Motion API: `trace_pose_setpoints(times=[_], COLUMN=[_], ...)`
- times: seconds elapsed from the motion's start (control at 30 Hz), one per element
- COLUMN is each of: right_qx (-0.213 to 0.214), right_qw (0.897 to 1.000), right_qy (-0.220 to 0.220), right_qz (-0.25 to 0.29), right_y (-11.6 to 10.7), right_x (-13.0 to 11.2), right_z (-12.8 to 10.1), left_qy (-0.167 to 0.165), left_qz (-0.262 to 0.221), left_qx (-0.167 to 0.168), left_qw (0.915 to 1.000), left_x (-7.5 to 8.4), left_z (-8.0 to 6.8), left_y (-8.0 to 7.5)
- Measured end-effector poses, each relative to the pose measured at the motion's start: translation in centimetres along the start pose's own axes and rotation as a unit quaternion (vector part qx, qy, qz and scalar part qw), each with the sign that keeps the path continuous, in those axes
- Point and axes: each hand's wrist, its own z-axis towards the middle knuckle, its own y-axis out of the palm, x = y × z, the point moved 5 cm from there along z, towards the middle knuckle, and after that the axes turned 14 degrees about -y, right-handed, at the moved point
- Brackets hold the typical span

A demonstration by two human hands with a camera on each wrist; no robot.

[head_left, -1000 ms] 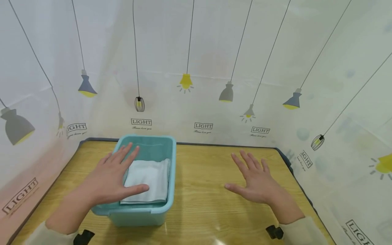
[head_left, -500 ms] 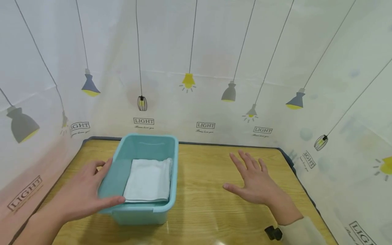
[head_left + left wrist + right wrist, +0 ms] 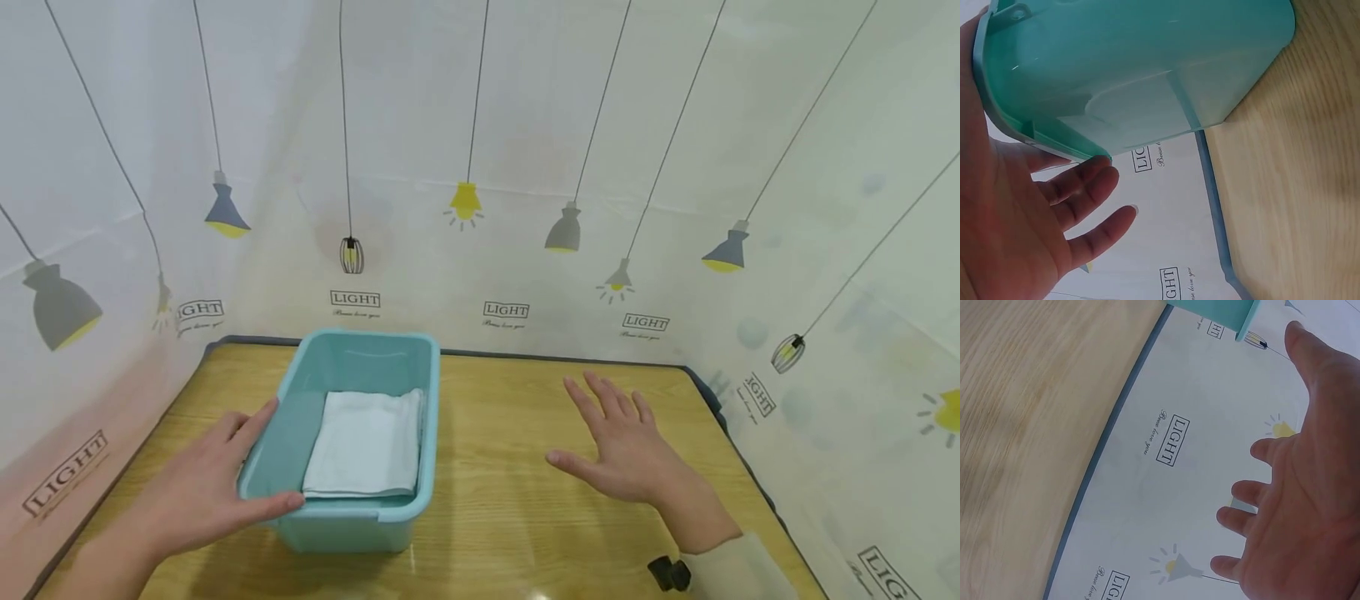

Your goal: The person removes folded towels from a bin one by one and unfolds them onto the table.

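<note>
A light-blue plastic bin (image 3: 345,533) stands on the left half of the table in the head view. Inside it lies a folded white cloth (image 3: 367,442). My left hand (image 3: 191,492) holds the bin's near-left rim, its thumb (image 3: 273,505) across the corner and index finger along the left side. From the left wrist view, the other fingers (image 3: 1088,203) bend loosely below the rim, outside the bin wall (image 3: 1141,69). Off to the right of the bin, my right hand (image 3: 622,450) hovers over the table, fingers spread and holding nothing.
The wood-grain table (image 3: 495,467) has a dark edge strip (image 3: 562,360) at the back. A pale curtain (image 3: 420,117) printed with hanging lamps surrounds it on three sides. A small black device (image 3: 669,573) sits at the right cuff.
My left hand has moved from above the bin out to its left rim and taken hold there. The right hand stays where it was. Bin and cloth keep their place.
</note>
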Motion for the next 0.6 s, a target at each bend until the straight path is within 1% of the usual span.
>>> trace_pose_setpoints(times=[0.17, 0.3, 0.43, 0.6], right_qx=[0.002, 0.011, 0.027, 0.041], right_qw=[1.0, 1.0, 0.999, 0.999], right_qy=[0.001, 0.007, 0.001, -0.02], right_qz=[0.008, 0.02, 0.024, 0.02], right_y=[0.3, 0.6, 0.9, 0.9], right_x=[0.3, 0.5, 0.5, -0.7], right_z=[0.5, 1.6, 3.3, 6.2], left_qy=[-0.015, -0.022, -0.02, -0.019], left_qz=[-0.027, -0.047, -0.055, -0.064], left_qx=[-0.017, -0.031, -0.033, -0.039], left_qw=[0.9994, 0.9981, 0.9977, 0.997], left_x=[-0.2, -0.2, -0.2, -0.1], left_z=[-0.3, -0.5, -0.5, -0.4], left_y=[0.4, 0.6, 0.7, 0.7])
